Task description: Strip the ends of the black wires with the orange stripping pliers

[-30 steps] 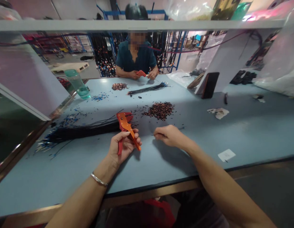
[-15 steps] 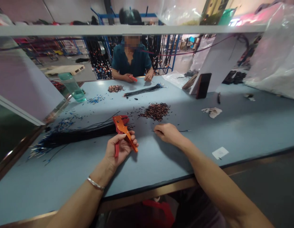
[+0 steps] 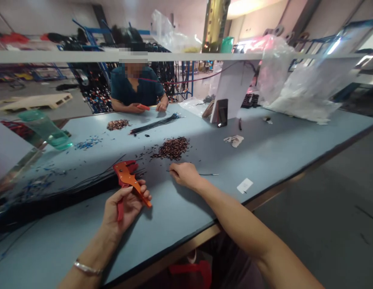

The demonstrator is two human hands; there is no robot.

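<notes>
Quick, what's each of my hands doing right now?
Left hand: closed around the orange-and-red hand tool.
Right hand: closed, pinching a thin dark wire.

Blue-grey table [image 3: 162,228] spanned most of the frame, with a thick black wire bundle [image 3: 74,200] lying across lower left and a heap of dark, coppery scraps [image 3: 174,147] near centre. Upper left of centre held a smaller coppery pile [image 3: 117,125], a thinner wire bundle [image 3: 156,123], scattered blue bits [image 3: 88,143] and, nearer the left edge, a greenish clear bottle [image 3: 60,140]. Right of centre had a crumpled white scrap [image 3: 234,140], a small white card [image 3: 244,185] below it, an upright dark phone [image 3: 222,113], plus clear plastic bagging [image 3: 306,100] upper right.
</notes>
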